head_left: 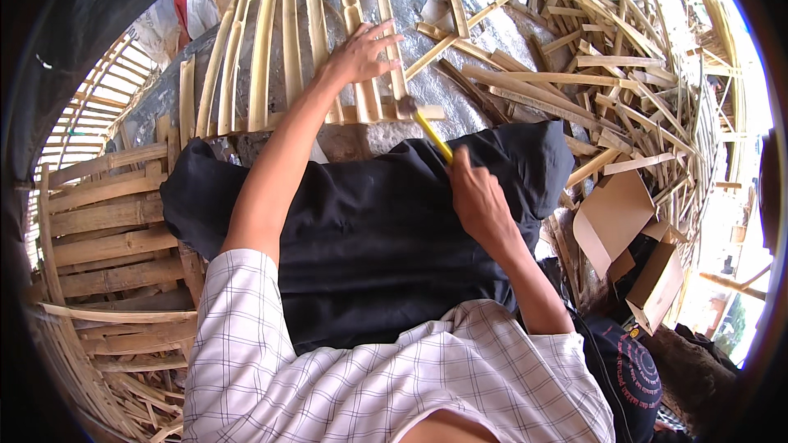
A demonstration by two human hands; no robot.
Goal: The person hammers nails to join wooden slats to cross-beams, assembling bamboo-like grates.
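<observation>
Several split bamboo slats [263,49] lie side by side, pointing away from me, their near ends across a bamboo crosspiece [428,112]. My left hand [363,55] rests over the two rightmost slats, fingers spread and touching the far-right slat [384,4]. In my right hand [480,197] is a hammer [435,135] with a yellow handle, gripped near its lower end. The hammer's dark head is at the near end of the far-right slat, by the crosspiece. Whether a nail is there is too small to tell.
Black cloth [369,221] covers my lap, just below the slats. A heap of bamboo scraps [607,74] lies at the right, with an open cardboard box [616,221] nearer to me. At the left stands a slatted bamboo structure [115,221]. A black cap [620,369] sits at the lower right.
</observation>
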